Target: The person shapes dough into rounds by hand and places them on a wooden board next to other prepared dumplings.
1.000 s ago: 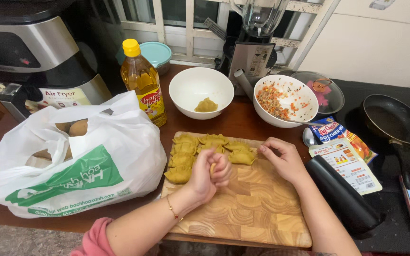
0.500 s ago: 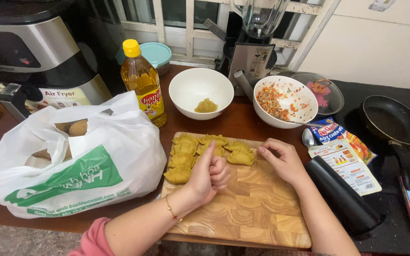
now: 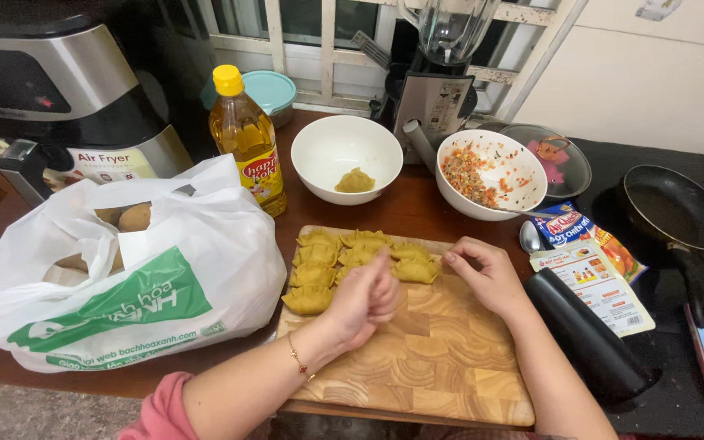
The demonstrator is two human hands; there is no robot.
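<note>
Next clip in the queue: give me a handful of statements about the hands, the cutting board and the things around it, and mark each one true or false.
1. Folded yellow dumplings lie at the far end of the wooden cutting board. True.
2. The left hand is stirring the bowl of chopped filling. False: it is closed over the board beside the dumplings.
3. The right hand rests on the board, its fingers close to the nearest dumpling. True.
4. The oil bottle lies on its side with no cap. False: it stands upright with a yellow cap on.
5. The white bowl holds only a small lump of yellow dough. True.
6. The frying pan sits on the cutting board. False: it sits on the dark surface at the right.
</note>
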